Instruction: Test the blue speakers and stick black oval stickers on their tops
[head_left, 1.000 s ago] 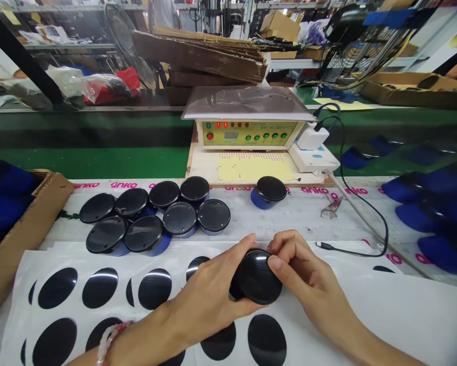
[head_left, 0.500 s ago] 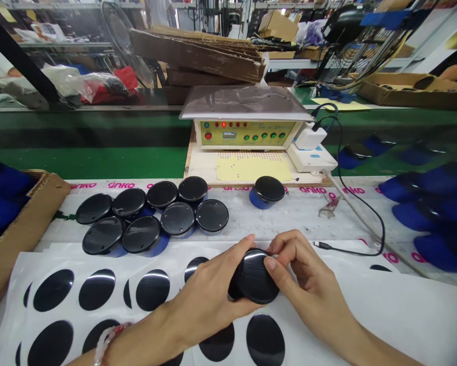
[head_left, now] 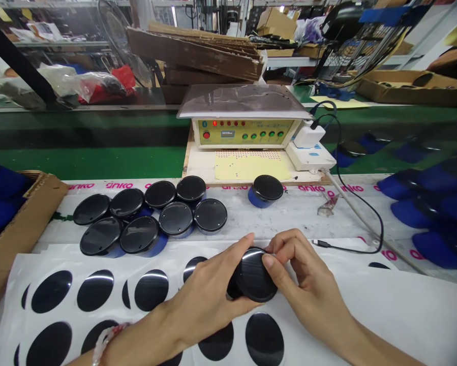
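Observation:
A round black disc-shaped piece (head_left: 257, 277) is held upright, its glossy face toward me. My left hand (head_left: 209, 292) wraps round its left side, thumb below and fingers at the top. The thumb and fingers of my right hand (head_left: 304, 284) pinch its upper right rim. Beneath both hands lie white sheets (head_left: 129, 330) bearing black ovals (head_left: 52, 291). Beyond them stand several round blue containers with black tops (head_left: 140, 235), grouped at the left. One more such container (head_left: 265, 191) stands apart, to the right of the group.
A control box (head_left: 247, 133) with a red lit digit sits at the back centre, beside a white power adapter (head_left: 309, 136). A black cable (head_left: 346, 250) ends near my right hand. A cardboard box (head_left: 37, 218) is at the left; blue containers (head_left: 437, 203) are at the right.
Both hands keep their grip on the black piece with almost no movement. The view has shifted slightly, and the lit red digit on the control box is now further left.

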A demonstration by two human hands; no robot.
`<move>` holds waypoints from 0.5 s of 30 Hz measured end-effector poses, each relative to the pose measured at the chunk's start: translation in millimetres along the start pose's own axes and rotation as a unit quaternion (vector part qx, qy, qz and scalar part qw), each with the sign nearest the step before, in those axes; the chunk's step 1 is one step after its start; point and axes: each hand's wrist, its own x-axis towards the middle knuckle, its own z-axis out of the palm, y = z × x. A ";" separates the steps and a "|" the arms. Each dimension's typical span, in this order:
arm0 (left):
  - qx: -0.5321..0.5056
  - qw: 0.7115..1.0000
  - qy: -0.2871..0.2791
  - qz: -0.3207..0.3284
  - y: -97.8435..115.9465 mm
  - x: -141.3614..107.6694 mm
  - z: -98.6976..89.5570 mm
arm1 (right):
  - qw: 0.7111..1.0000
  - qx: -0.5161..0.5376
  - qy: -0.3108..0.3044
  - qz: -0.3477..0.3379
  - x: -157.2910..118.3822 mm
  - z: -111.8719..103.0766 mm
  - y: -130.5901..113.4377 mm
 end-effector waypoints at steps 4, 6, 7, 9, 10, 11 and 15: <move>-0.004 1.000 -0.001 0.005 -2.1 0.1 -0.9 | 1.000 -0.013 -0.009 -0.003 -0.8 -0.8 1.7; -0.006 1.000 -0.005 -0.006 -2.0 -0.8 -1.6 | 1.000 -0.022 0.003 0.012 0.7 -2.0 4.4; -0.007 1.000 -0.007 -0.015 -1.7 -1.3 -1.7 | 0.999 -0.017 0.015 0.028 2.0 -2.7 5.9; -0.008 0.999 -0.007 -0.033 -0.5 -2.1 -1.4 | 0.997 0.015 0.031 0.075 4.9 -3.8 7.5; -0.009 0.999 -0.005 -0.035 0.2 -2.2 -1.0 | 0.994 0.037 0.017 0.098 6.3 -4.0 7.1; -0.011 1.000 -0.004 -0.029 0.8 -2.3 -0.7 | 0.992 0.052 -0.010 0.115 7.4 -4.0 5.9; -0.015 1.000 -0.021 0.017 1.8 -1.1 -1.7 | 0.987 0.062 -0.097 0.112 9.3 -0.5 -0.9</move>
